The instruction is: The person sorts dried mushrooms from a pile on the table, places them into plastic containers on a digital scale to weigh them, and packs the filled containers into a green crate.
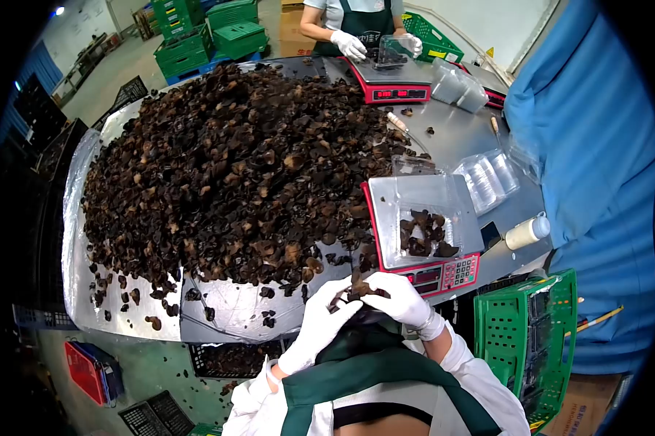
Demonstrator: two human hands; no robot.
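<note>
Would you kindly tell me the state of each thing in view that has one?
Left hand: gloved, closed on the dark piece
Right hand: gloved, closed on the same piece
Pile of dark pieces: loose, heaped on the table
Clear box on the near scale: partly filled
Far scale: display lit
Phone: screen dark
Green crate at lower right: loaded

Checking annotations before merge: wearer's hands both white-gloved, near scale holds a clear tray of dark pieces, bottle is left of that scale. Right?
Wrong side: the head view shows the bottle right of the near scale. Rest stands: left hand and right hand white-gloved, clear tray of dark pieces on the scale.
</note>
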